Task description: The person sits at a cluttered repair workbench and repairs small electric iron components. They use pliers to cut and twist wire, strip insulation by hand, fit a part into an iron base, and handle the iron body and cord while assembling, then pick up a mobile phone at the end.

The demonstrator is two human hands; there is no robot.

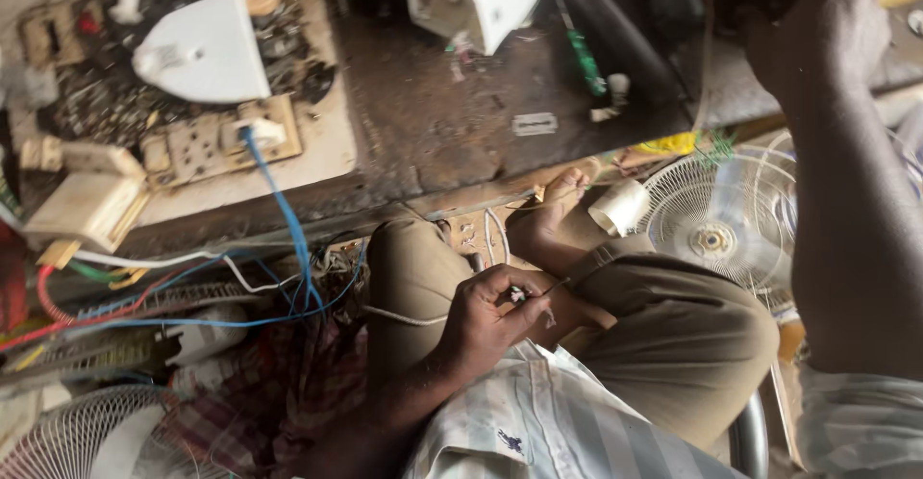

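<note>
repair workshop — cluttered workbench [433, 123], wires [288, 219], fan guards [716, 219]

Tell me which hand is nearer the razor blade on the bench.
Right. The right hand reaches onto the bench, right of the razor blade; the left hand is lower, over the lap.

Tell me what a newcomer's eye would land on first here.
The left hand low in the middle, pinching a thin wire over the person's lap. Above it runs a dark, worn workbench with a white plastic cover lying among loose parts at its left end, and a blue cable trailing down from a switchboard. The right hand reaches to the bench's far right, and a white fan grille stands below it.
</note>
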